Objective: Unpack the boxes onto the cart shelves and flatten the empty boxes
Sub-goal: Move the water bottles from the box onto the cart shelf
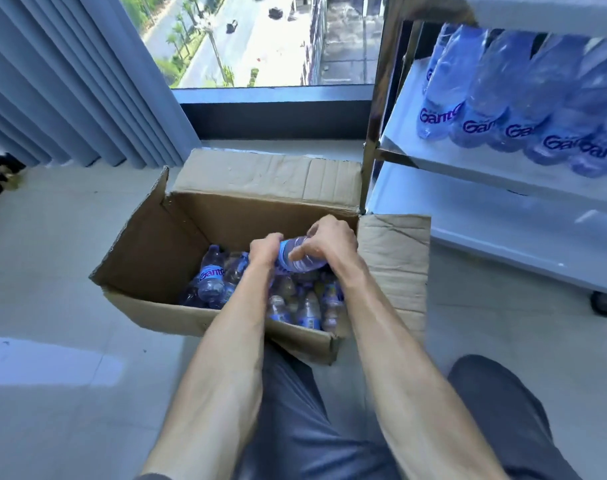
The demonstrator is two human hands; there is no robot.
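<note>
Cardboard box [149, 233] open on floor, many bottles inside. Right hand [329, 242] curled round one water bottle [295, 254] above far-right corner; left hand [265, 252] gripping its cap end. Best lifted level, then right onto cart shelf [485, 216], beside stocked bottles [503, 109].

We count one open cardboard box [149, 237], four flaps out. Bottles in the box [210, 278]: roughly ten visible, exact number unclear since the arms cover some. One more bottle [297, 254] gripped by two hands, left hand [265, 252] and right hand [331, 240]. One cart [485, 216] with three shelf levels showing and one wheel [606, 303]. Bottles lying on the middle shelf [482, 98]: about six, blurred. One window [260, 39], one curtain [70, 74].
</note>
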